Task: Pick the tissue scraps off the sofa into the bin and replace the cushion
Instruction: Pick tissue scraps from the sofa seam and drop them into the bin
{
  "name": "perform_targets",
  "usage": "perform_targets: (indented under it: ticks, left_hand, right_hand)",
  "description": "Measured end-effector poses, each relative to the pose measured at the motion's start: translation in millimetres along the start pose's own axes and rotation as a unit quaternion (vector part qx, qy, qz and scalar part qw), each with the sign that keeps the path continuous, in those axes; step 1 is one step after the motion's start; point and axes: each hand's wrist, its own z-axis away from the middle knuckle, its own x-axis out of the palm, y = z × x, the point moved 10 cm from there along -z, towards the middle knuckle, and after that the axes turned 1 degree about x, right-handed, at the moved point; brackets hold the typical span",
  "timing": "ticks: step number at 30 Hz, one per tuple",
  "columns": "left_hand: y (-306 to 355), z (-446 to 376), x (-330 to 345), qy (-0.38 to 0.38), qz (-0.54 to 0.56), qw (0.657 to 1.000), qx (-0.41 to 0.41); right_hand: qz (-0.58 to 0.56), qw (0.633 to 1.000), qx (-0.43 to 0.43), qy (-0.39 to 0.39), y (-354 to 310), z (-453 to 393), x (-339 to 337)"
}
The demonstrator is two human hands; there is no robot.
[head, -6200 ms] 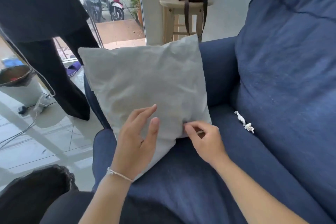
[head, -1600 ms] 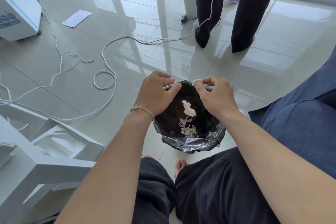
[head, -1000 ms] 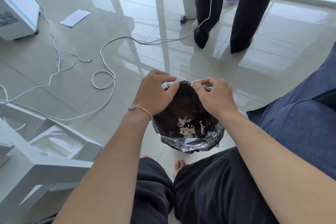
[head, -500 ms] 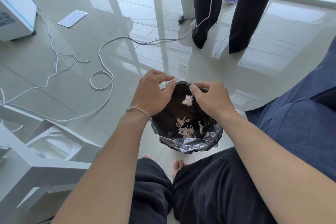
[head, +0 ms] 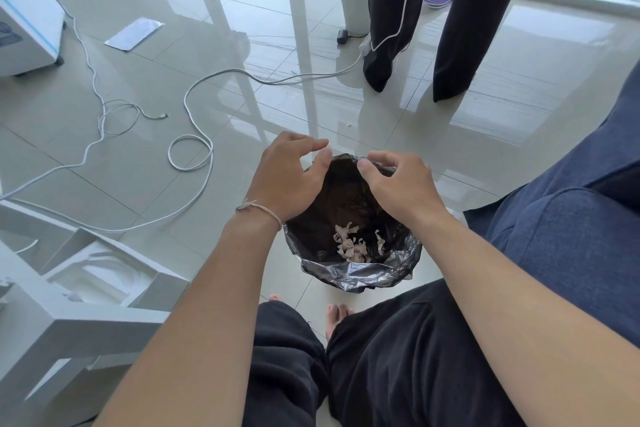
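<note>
Several tissue scraps (head: 351, 244) are lying in a loose heap at the bottom of the bin (head: 356, 276), which is standing on the floor (head: 242, 28) btwn the person's knees and lined w/ a black bag. Both hands are hovering over the far rim: left hand (head: 289, 178) is sitting w/ fingers loosely curled and thumb tip near the liner edge, right hand (head: 398, 184) likewise curled, fingertips just at the bag's rim. Neither is visibly pinching a scrap, and I can't see anything white btwn the fingers, so both are reading as released/empty, though whether the right fingertips are nipping the liner itself I can't tell for sure. Scraps are lying well below the hands, deep inside the bag, not touching them. Handling, as a judgement: tissue is looking v. light, soft, crumpled and tear-prone, so any piece left on the sofa (head: 568, 243) is wanting a gentle fingertip pinch at the thickest twisted part, not a palm grab; it's prob. clinging to fabric and drifting if dropped from high, so letting go low over the bin opening is making sense. Liner is thin, slack and crinkly, so it's giving no support. Cushion isn't in view; only the sofa's blue edge is showing at right. Judging from that, binning is looking mostly done and cushion replacement is remaining.
</note>
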Motion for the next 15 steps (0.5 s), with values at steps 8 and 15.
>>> perform_targets:
  ticks: [8,15]
  left_hand:
    - [-1.6,-0.8,4.7,-0.016,0.015,1.0,-0.01]
    - [-2.4,-3.1,0.2,-0.019,0.014,1.0,-0.013]
  right_hand:
    - [-0.006,1.0,0.009,-0.008,4.4,-2.1,2.4]
    - [-0.017,1.0,0.003,0.015,-2.4,-1.4,-4.7]
